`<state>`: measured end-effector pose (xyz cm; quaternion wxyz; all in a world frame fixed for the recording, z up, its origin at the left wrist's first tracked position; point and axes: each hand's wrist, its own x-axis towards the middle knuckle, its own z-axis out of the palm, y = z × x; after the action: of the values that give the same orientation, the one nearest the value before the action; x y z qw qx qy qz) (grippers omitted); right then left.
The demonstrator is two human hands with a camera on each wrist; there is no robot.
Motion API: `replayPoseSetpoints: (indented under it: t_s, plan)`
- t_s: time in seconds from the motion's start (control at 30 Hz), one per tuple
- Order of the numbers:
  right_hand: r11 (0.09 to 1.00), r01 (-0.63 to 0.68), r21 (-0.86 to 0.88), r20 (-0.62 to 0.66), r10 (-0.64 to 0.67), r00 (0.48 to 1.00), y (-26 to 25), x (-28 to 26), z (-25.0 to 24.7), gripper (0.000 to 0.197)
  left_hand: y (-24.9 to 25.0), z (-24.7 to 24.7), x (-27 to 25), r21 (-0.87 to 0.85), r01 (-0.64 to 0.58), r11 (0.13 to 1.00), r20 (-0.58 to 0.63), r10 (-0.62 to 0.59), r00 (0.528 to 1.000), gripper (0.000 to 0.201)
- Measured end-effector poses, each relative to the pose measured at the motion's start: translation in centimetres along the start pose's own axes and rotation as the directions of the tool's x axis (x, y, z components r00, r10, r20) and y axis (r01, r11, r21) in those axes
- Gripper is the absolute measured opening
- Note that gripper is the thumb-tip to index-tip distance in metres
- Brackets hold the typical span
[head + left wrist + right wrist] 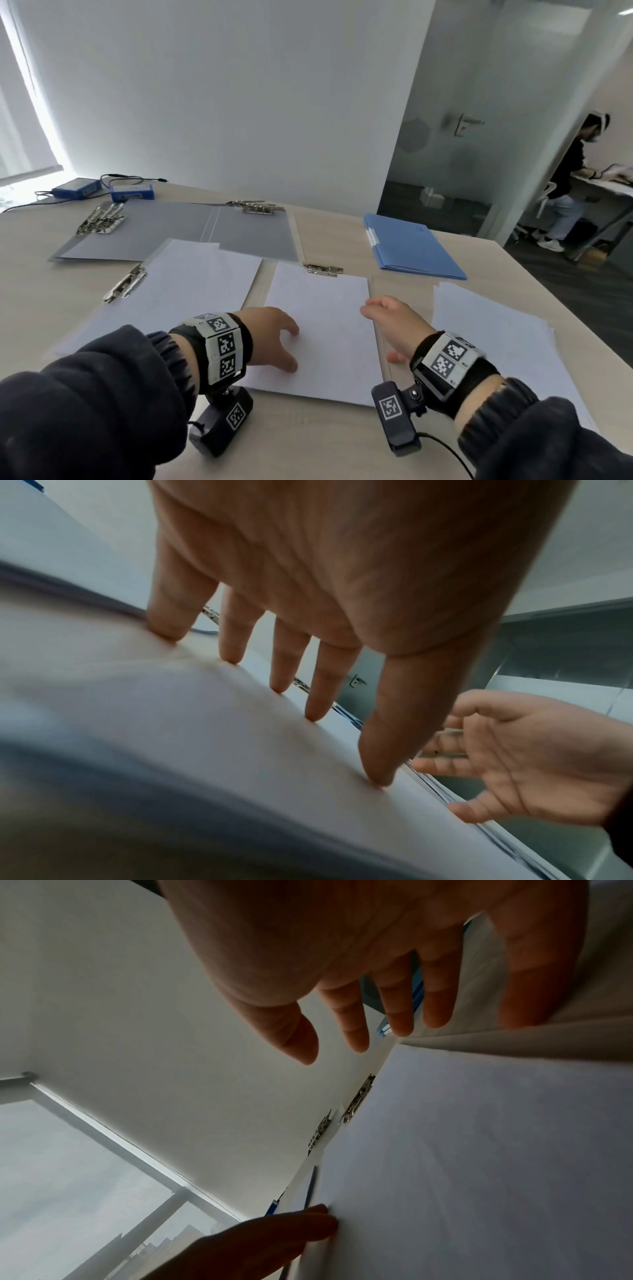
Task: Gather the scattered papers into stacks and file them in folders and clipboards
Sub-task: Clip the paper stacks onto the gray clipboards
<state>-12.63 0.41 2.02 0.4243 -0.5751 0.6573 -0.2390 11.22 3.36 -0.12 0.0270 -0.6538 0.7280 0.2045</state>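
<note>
Plainly, the stack of white paper (320, 329) lying on the wooden clipboard (376, 329) in the middle of the counter (335, 442) is the thing in hand, its top edge tucked just below the metal clip (323, 269). Paper like this is light and limp; single sheets would slide over one another and buckle if shoved from one corner, so I'd judge it best squared by pressing flat on top and nudging the long edges, then lifted by the stiff board rather than by the sheets.

From where I stand, the left hand (274, 337) is spread wide, and its fingertips (311, 715) press down on the top sheet near the left edge, pinning it. It grips nothing. The right hand (390, 320) hovers at the right edge of the same stack, fingers loosely parted and relaxed, palm turned inward; whether it actually touches the paper edge I cannot tell.

Another loose pile of sheets (496, 339) lies to the right, near the counter's edge, not yet filed. A second clipboard with paper (191, 277) sits to the left, grey folders (178, 229) lie open behind, and a blue folder (411, 246) waits farther right.
</note>
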Motion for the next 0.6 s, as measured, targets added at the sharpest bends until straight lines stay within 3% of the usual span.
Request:
replayPoseSetpoints:
  t_s: [0.1, 0.2, 0.27, 0.33, 0.4, 0.43, 0.5, 0.6]
  plan:
    - [0.996, -0.034, 0.077, -0.043, 0.038, 0.998, 0.3, 0.3, 0.3, 0.025, 0.1, -0.5, -0.1, -0.025, 0.033, 0.999, 0.018, -0.033, 0.999, 0.068]
    - [0.952, -0.109, 0.286, -0.102, 0.143, 0.984, 0.8, 0.8, -0.1, 0.026, 0.1, -0.8, -0.1, -0.064, 0.063, 0.996, 0.046, -0.06, 0.997, 0.066]
    - [0.866, -0.188, 0.463, -0.03, 0.227, 0.973, 1.2, 1.0, -0.4, 0.03, 0.1, -1.0, -0.1, -0.091, 0.072, 0.993, 0.049, -0.068, 0.997, 0.063]
    - [0.806, -0.266, 0.529, 0.104, 0.25, 0.963, 1.6, 0.6, -0.4, 0.034, 0.0, -1.0, -0.3, -0.118, 0.074, 0.99, 0.03, -0.071, 0.997, 0.059]
    - [0.818, -0.287, 0.498, 0.184, 0.224, 0.957, 2.1, 0.5, 0.1, 0.05, -0.1, -0.8, -0.4, -0.127, 0.069, 0.99, 0.014, -0.068, 0.998, 0.058]
    - [0.843, -0.257, 0.473, 0.193, 0.185, 0.964, 2.3, 0.3, 0.5, 0.052, -0.2, -0.6, -0.4, -0.126, 0.063, 0.99, 0.011, -0.062, 0.998, 0.059]
    - [0.869, -0.163, 0.466, 0.179, 0.087, 0.98, 2.7, -0.1, 1.1, 0.036, -0.4, -0.3, -0.5, -0.136, 0.055, 0.989, 0.0, -0.055, 0.998, 0.059]
    - [0.886, -0.021, 0.463, 0.183, -0.072, 0.98, 3.4, -0.7, 1.1, 0.046, -0.5, -0.3, -1.1, -0.246, 0.034, 0.969, -0.073, -0.053, 0.996, 0.05]
